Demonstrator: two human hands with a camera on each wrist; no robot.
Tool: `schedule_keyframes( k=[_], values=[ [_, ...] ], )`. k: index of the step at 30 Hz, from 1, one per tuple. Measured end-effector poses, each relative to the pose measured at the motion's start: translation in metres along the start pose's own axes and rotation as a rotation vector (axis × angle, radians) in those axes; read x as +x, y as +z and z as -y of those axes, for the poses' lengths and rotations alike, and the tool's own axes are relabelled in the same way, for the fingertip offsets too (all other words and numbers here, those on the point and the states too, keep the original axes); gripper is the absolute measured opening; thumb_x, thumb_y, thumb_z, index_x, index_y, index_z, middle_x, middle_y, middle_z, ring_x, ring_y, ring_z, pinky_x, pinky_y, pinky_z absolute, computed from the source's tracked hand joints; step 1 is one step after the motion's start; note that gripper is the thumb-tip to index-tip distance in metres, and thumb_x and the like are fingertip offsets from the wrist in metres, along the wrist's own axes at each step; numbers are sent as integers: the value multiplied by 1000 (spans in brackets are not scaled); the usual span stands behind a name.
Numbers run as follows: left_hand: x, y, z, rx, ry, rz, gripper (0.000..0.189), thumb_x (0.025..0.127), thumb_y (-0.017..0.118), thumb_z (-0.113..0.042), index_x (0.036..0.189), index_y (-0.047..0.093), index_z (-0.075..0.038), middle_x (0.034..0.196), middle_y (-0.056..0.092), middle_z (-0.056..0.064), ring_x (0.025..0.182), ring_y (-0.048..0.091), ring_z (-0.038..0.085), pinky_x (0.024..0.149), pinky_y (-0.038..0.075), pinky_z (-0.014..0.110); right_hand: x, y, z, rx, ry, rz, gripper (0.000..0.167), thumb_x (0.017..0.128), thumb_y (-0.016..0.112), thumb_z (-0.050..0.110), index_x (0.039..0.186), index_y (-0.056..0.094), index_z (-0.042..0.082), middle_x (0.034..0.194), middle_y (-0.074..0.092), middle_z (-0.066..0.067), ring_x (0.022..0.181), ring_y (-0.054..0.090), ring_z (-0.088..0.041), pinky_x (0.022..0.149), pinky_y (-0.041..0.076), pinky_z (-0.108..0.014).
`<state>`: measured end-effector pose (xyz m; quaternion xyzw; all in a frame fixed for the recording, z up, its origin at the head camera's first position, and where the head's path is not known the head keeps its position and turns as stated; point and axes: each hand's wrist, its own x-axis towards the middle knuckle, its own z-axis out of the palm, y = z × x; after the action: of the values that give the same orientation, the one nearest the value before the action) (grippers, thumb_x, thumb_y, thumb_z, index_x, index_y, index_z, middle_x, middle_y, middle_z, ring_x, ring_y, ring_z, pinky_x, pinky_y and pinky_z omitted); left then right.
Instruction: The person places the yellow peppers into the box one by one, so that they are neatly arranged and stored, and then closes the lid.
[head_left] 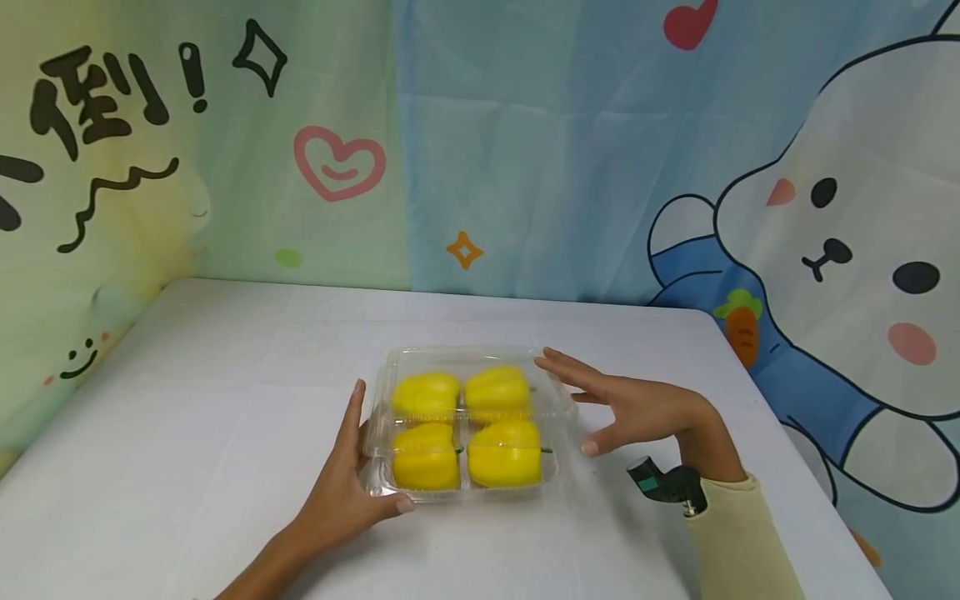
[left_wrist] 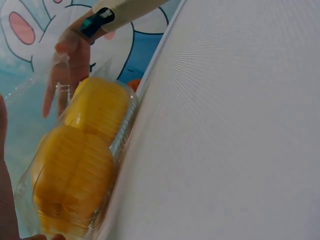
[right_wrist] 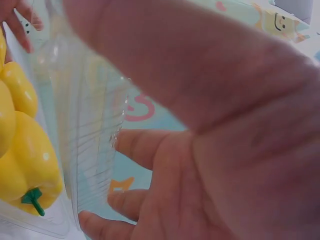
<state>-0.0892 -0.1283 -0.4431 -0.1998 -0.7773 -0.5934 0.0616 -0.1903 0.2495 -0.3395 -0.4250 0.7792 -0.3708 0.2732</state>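
A clear plastic clamshell box (head_left: pixel 465 361) holds several yellow bell peppers (head_left: pixel 504 458), set in two rows on the white table. Its see-through lid (right_wrist: pixel 92 145) lies over the peppers, its ribbed side wall standing between them and my right hand in the right wrist view. My left hand (head_left: pixel 347 492) is spread along the box's left side, thumb at the front left corner and a long finger stretched up beside it. At the right side, my right hand (head_left: pixel 641 410) has its fingers extended with tips right at the lid's edge, thumb held apart. One pepper's green stem (right_wrist: pixel 34 200) shows.
The white table (head_left: pixel 225 375) spreads around the box. Behind it hangs a printed cloth backdrop (head_left: pixel 525 183) with a cartoon rabbit at the right. A black wrist camera (head_left: pixel 667 485) sits at the cuff of the right beige sleeve (head_left: pixel 742 542).
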Motion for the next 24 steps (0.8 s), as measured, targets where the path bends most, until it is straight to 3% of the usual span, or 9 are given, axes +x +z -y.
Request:
schedule_keyframes(
  k=[2,5,8,12,16,24],
  values=[
    [0,0,1,9,46,2,124,74,84,-45,157,-7,-26,162,-3,8,140,24,43,100,33,58,1,2,1,-11,26,3,100,84,77,28,158,9,24,162,-10,-8,146,4,-34,106,26,-64],
    [-1,0,2,44,106,-5,105,86,57,-66,158,-1,-16,162,-7,7,139,18,49,99,30,63,3,5,3,-37,65,9,102,82,78,29,158,10,25,162,-13,-7,146,2,-35,105,25,-65],
    [-1,0,2,79,145,-13,87,97,39,-62,156,9,-6,162,-4,9,138,18,52,95,31,68,5,8,5,-70,99,16,106,81,80,31,158,8,24,161,-17,-4,146,-1,-35,106,21,-68],
    [-1,-1,1,90,121,-17,73,101,50,-39,155,16,-4,163,1,6,139,22,47,95,35,64,9,12,7,-112,128,19,111,79,82,32,158,6,23,160,-20,-5,146,-6,-34,107,15,-68],
    [-2,-1,-2,115,64,-10,84,92,64,-22,156,11,-6,163,1,3,142,19,39,99,36,55,14,15,5,-134,137,16,114,78,81,36,158,2,22,159,-21,-10,145,-7,-36,108,16,-66],
    [-3,1,-3,237,33,48,101,86,75,-26,156,6,-5,163,-3,8,144,15,33,101,34,51,20,18,3,-145,159,2,112,82,79,30,157,-3,21,158,-25,-11,145,-7,-40,107,18,-66]
  ],
)
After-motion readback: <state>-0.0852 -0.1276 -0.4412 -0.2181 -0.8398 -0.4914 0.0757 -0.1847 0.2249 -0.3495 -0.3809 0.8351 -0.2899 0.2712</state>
